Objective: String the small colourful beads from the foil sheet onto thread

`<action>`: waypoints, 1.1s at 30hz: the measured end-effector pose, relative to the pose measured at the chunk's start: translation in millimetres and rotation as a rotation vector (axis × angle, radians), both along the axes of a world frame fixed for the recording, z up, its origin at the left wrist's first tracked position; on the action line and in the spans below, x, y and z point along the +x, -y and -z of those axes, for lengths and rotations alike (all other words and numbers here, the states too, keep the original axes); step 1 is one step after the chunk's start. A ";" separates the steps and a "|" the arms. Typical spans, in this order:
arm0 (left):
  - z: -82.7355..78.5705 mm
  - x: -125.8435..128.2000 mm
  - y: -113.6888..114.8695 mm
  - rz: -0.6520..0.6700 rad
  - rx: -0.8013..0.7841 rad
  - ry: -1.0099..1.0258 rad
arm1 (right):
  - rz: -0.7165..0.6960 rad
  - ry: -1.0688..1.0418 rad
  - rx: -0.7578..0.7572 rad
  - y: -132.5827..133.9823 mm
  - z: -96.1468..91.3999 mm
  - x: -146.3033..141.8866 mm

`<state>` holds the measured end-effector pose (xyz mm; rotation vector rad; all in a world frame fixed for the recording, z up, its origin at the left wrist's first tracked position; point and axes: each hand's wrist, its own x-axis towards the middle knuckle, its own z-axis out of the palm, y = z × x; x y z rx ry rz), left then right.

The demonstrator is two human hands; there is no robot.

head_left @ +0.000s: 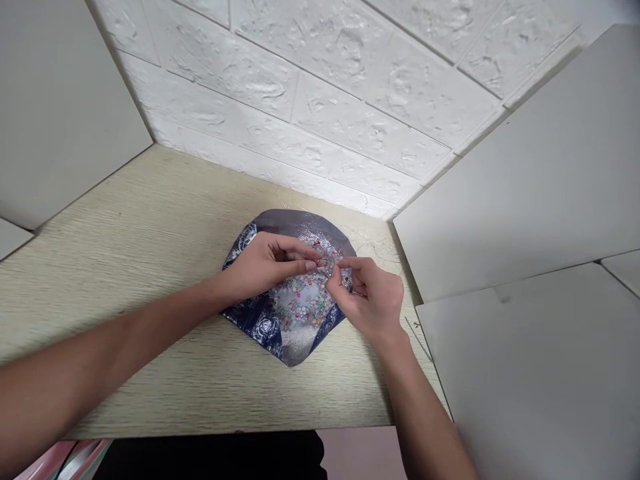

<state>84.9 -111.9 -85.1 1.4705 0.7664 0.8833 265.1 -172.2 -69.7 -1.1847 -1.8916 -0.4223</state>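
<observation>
A flattened pouch or cloth (307, 220), grey and silvery with navy floral panels, lies on the wooden tabletop (165, 267). Many small loose beads (303, 303), clear, white, pink and red, are spread over its middle. My left hand (257, 267) is above the beads, thumb and index finger pinched together. Facing it from the right, my right hand (375, 293) also pinches thumb and forefinger, its other fingers curled. The fingertips of both hands are close but apart. Something tiny seems to sit between them, too small to make out.
A white brick-textured wall (310, 93) rises behind the table. White panels stand at the left (60, 100) and right (525, 167). A thin, needle-like strip (419, 339) lies by the table's right edge. Fine, pale thread-like strands (383, 243) lie behind my right hand.
</observation>
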 end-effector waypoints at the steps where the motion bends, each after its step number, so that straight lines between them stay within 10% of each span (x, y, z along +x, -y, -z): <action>1: 0.2 -0.5 -0.2 -0.007 -0.012 0.005 | 0.001 0.004 0.000 0.0 -0.2 -0.1; 33: 2.2 -4.6 -1.1 -0.015 0.021 0.029 | -0.046 0.012 0.083 4.3 0.5 -1.6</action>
